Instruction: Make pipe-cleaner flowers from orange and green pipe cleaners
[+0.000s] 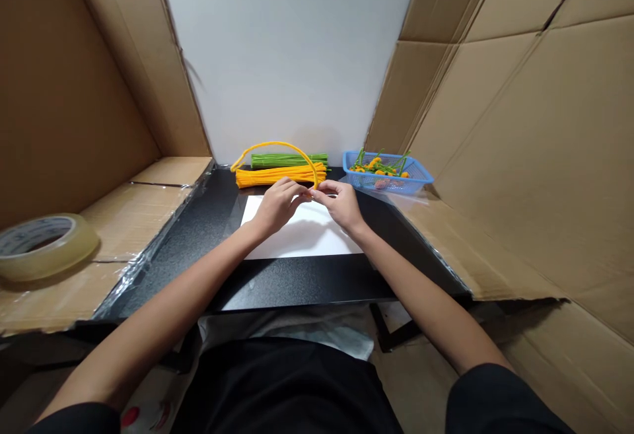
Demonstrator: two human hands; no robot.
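Observation:
A single yellow pipe cleaner (274,144) arches up and over to the left from between my fingertips, its far end hanging free. My left hand (282,204) is closed in a pinch at its near end, and my right hand (341,203) pinches it there too. The two hands meet above a white sheet of paper (297,239). Just behind them lies a bundle of yellow pipe cleaners (262,177), with a bundle of green pipe cleaners (282,160) farther back. My fingers hide the exact end being held.
To the right, a blue plastic basket (421,183) holds several small yellow-and-green pipe-cleaner pieces. A roll of clear tape (74,252) rests on cardboard at the left. Cardboard walls (535,143) flank the black tabletop (198,242), and a pale wall (292,51) stands behind.

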